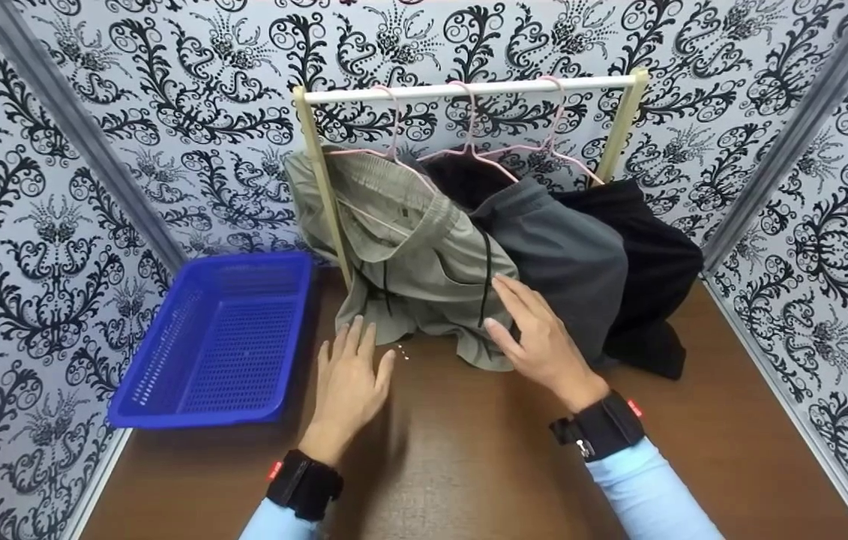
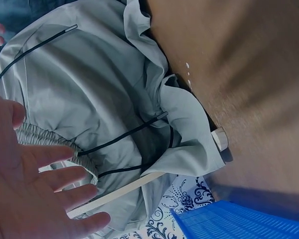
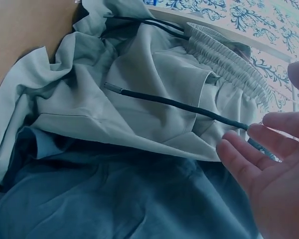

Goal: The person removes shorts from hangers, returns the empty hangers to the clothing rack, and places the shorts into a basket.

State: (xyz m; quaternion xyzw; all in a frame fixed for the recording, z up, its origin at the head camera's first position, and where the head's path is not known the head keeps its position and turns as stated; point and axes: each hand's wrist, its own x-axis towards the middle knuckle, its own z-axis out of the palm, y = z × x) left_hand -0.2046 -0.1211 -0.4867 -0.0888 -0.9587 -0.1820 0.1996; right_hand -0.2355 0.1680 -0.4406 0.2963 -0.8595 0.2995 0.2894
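Grey-green drawstring shorts [image 1: 431,255] hang from a pink hanger [image 1: 394,124] at the left of a small rack, their hem down on the brown table. My left hand [image 1: 352,382] is spread with straight fingers in front of their lower left part, holding nothing. Beside the black drawstring [image 1: 486,277] on their right is my right hand [image 1: 540,337], fingers extended and nothing gripped. In the right wrist view its fingertips [image 3: 229,144] overlap the edge of the shorts and the cord. Dark grey shorts [image 1: 566,255] and a black garment [image 1: 648,262] hang to the right on pink hangers.
The rack's white rod [image 1: 468,91] rests on wooden posts. A blue plastic basket [image 1: 292,337] stands on the table [image 1: 453,457] to the left. Small white specks [image 1: 403,351] lie near the shorts' hem. Patterned walls [image 1: 41,225] close in the back and sides.
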